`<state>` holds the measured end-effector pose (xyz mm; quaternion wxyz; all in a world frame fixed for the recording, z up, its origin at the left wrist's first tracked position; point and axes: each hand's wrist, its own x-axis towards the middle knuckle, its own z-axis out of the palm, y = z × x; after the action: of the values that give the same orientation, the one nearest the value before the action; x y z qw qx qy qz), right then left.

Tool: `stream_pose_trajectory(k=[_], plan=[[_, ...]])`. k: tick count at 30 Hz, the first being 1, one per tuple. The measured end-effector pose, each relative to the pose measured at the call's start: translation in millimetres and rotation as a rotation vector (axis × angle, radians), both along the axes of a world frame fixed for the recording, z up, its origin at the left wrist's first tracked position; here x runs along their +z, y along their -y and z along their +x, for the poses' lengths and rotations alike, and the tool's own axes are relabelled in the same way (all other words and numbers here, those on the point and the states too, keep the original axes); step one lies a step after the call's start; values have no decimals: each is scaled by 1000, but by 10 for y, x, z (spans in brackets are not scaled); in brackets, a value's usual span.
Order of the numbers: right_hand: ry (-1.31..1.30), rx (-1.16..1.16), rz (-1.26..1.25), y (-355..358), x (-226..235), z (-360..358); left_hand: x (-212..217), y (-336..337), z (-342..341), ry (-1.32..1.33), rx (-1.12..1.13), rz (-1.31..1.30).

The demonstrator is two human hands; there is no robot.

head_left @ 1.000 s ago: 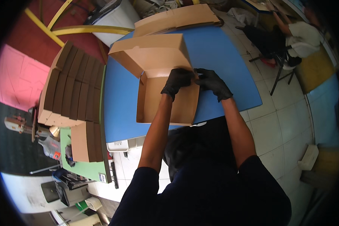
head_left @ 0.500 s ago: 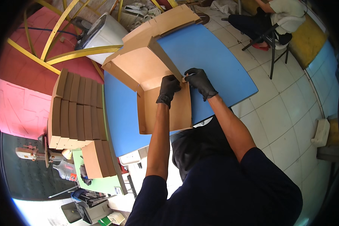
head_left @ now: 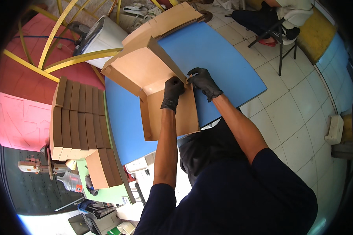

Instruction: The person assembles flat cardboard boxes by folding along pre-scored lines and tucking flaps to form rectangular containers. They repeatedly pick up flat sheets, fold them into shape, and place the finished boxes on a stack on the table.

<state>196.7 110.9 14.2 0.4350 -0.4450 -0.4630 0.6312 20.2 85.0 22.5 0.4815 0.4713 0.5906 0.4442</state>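
An open brown cardboard box (head_left: pixel 153 111) with its lid raised at the back sits near the front edge of the blue table (head_left: pixel 235 66). Inside it, my left hand (head_left: pixel 172 93), in a black glove, is closed against the right wall near the lid hinge. From outside that same wall, my right hand (head_left: pixel 204 84), also black-gloved, grips the corner by the hinge with bent fingers. The fingertips of both hands are partly hidden, so the exact fold between them cannot be made out.
Flat cardboard blanks (head_left: pixel 164 20) lie at the table's far edge. Stacked folded boxes (head_left: pixel 80 113) stand at the left, with several more on a green table (head_left: pixel 110 194). A seated person (head_left: pixel 255 19) is at the far right, beyond tiled floor. Yellow metal bars (head_left: pixel 82 58) rise behind.
My hands stay at the same corner of the box. The right fingers have shifted slightly along the wall, and the whole view has moved a little.
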Motion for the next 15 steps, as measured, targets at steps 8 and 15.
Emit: stream_pose_trajectory(k=[8, 15], plan=[[108, 19, -27, -30, 109, 4, 67, 81, -15, 115, -95, -2], [151, 107, -23, -111, 84, 109, 56, 49, -12, 91, -57, -44]])
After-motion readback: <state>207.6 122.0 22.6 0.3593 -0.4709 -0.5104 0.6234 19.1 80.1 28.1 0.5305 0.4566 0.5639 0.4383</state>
